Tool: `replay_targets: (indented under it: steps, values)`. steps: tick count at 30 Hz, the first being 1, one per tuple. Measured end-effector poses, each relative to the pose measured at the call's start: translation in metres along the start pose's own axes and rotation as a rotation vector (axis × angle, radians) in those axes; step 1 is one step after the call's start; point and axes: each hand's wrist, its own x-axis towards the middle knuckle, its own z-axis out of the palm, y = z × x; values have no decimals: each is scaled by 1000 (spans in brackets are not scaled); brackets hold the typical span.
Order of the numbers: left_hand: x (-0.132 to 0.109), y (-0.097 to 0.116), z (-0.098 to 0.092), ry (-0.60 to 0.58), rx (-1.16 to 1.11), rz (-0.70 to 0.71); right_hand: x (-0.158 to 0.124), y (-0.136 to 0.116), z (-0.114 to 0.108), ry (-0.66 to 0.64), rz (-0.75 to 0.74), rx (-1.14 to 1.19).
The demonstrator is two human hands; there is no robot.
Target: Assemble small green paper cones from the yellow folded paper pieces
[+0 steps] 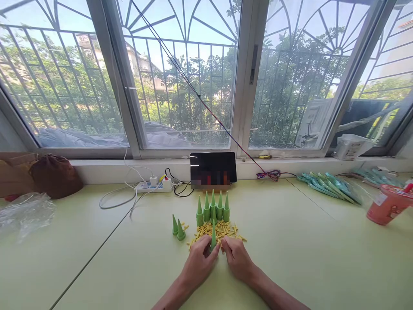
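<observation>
My left hand point(199, 258) is wrapped round the base of an upright green cone point(213, 232). Close beside it, my right hand point(238, 257) has its thumb and fingertips pinched together near the cone's lower right side; what they hold is too small to make out. Small yellow pieces point(222, 228) lie in a loose pile just beyond both hands. Behind the pile stand several green cones on ribbed green bases point(207, 209). Two more green cones point(180, 232) stand to the left of the pile.
A dark tablet point(213, 169) leans by the window sill. Left of it lies a power strip point(155, 185) with cables, then a brown bag point(55, 175) and clear plastic point(27, 213). Green-blue packets point(329, 187) and a red cup point(389, 204) are at the right.
</observation>
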Motion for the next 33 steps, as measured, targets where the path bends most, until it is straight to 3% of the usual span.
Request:
replay_targets:
  steps: [33]
  values:
    - [1, -6, 2, 3, 26, -15, 2, -3, 2, 58, -16, -14]
